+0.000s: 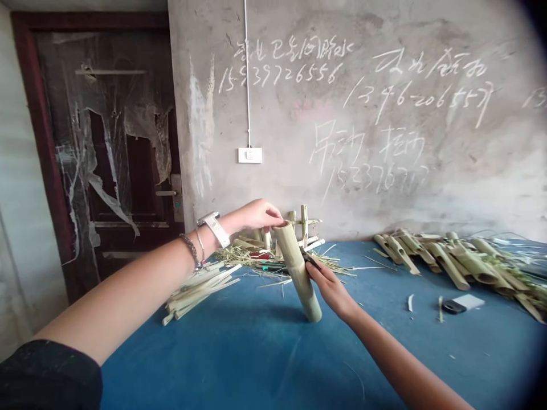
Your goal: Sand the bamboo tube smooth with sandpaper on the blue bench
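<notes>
A pale green bamboo tube [298, 270] stands tilted on the blue table, its top end leaning left. My left hand [260, 215] pinches the rim at that upper end, the fingertips partly out of sight behind it. Halfway down the tube's right side, my right hand [328, 285] is closed around a small black-handled tool [311, 261], which looks like a knife. The tool touches or lies very near the bamboo wall; its working end is hard to make out.
Left of the tube lies a bundle of bamboo strips [200, 290], with shavings [231, 256] behind. Split bamboo pieces [448, 265] are heaped at the right rear. A black-and-grey object [464, 303] rests on the blue table [205, 359], against the chalk-marked wall [273, 114].
</notes>
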A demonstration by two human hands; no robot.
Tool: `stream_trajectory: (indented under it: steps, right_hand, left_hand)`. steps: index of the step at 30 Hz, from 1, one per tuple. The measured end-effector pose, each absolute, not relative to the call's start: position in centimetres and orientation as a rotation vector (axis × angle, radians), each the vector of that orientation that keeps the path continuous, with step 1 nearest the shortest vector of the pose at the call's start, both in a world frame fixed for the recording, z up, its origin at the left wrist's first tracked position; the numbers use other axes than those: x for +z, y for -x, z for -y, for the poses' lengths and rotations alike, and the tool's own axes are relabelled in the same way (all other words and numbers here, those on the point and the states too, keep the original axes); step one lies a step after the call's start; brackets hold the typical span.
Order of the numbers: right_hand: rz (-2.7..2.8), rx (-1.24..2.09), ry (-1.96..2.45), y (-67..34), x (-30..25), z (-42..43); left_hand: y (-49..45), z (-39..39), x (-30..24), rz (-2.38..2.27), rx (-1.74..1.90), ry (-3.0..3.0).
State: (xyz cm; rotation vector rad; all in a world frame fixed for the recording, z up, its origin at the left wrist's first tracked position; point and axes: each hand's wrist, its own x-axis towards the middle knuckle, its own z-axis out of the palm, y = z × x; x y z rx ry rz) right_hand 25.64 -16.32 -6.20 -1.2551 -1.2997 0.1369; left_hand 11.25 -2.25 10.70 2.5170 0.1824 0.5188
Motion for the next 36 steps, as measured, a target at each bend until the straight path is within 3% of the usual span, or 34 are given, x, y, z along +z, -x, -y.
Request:
stream_trajectory:
  steps: [4, 11, 15, 18, 27, 31, 36]
  right_hand:
    - [1.195, 0.242, 1.276, -25.4, -5.6, 16.5]
    - [1.077, 0.362, 1.258, -25.2, -4.9, 16.2]
    - [1.039, 0.403, 1.249, -25.1, -4.5, 16.2]
    - [1.097, 0.294, 1.246, -25.8, -3.1, 17.2]
    - [1.801, -0.555, 1.087, -22.4, 6.2, 19.9]
    - [2.190, -0.478, 1.136, -19.9, 7.3, 18.9]
    - [2.276, -0.245, 1.150, -18.9, 8.4, 16.5]
  left_hand:
    - [-12.2, 2.7, 10.3, -0.129, 0.493, -2.313]
    - [-15.4, 6.8, 3.3, -0.032, 0.858, -1.787]
    - [-16.7, 9.6, 2.0, 0.110, 0.955, -1.691]
    - [-16.1, 10.0, 2.5, 0.161, 0.938, -1.697]
    - [-10.1, 8.1, 3.9, -0.009, 0.848, -1.781]
    - [-8.8, 7.7, 3.6, -0.073, 0.927, -1.812]
    - [-8.2, 7.2, 1.8, -0.117, 0.953, -1.736]
